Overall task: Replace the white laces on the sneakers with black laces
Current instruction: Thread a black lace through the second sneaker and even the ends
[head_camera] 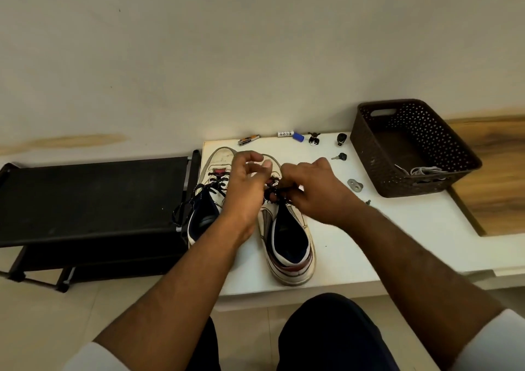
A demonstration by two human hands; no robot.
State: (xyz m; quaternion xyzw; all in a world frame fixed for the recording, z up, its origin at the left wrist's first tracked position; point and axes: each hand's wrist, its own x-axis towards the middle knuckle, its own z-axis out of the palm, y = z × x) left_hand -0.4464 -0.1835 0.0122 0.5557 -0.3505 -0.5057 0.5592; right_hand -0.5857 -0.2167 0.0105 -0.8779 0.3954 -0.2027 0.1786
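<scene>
1. The right-hand white leather sneaker with red and dark trim (287, 245) stands on the white tabletop (355, 228), its heel close to the front edge. The thin black cord lace (274, 191) crosses its upper eyelets.
2. The left hand (244, 188) has its fingers curled loosely above the tongue; whether it pinches the lace I cannot tell. The right hand (312, 191) is closed on the lace at the eyelets.
3. The lace looks light, limp and a little slippery, so it is best held near its stiff tip. The sneaker looks light enough to slide, and may need steadying.
4. The second white sneaker (211, 197) stands at the left edge, already black-laced, with loose ends (184, 208) hanging over the edge towards the black shoe rack (93, 200).
5. The white laces (423, 170) lie in the dark brown perforated plastic basket (369, 154) near the right rear corner.
6. Open room lies right of the shoe; a small black key (339, 157) and a grey metal plate (355, 185) are near.
</scene>
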